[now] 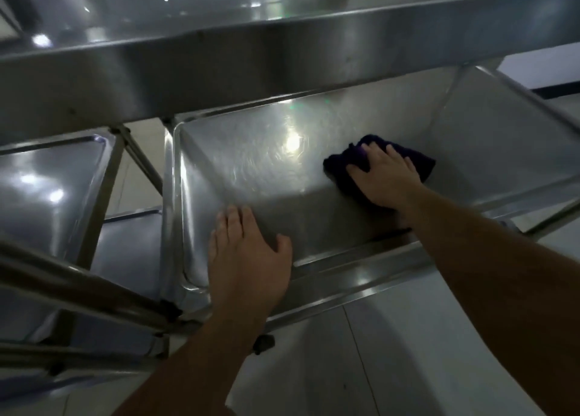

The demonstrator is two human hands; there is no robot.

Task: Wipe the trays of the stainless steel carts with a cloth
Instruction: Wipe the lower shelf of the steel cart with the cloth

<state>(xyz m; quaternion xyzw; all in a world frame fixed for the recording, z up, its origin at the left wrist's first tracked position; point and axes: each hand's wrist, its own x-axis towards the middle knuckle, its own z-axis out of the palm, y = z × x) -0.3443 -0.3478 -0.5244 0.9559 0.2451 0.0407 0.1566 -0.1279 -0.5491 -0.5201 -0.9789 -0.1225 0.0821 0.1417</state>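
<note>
1. Your cloth [381,161], dark purple and bunched, lies on the floor of the middle tray [251,164], right of its centre; its long axis runs left to right across the tray.
2. Your right hand [387,177] lies flat on the cloth, fingers straight and spread, pointing away from you toward the tray's far wall.
3. Your left hand [248,252] rests over the tray's near rim toward its left end, fingers extended into the tray, holding nothing.
4. One cloth is visible, and two hands.
5. The tray's long axis runs left to right, slightly tilted up to the right in the view.
6. An upper tray [282,58] of the same cart overhangs the far side.
7. A second cart [53,177] stands just left, showing two trays; tiled floor [392,353] lies below.
</note>
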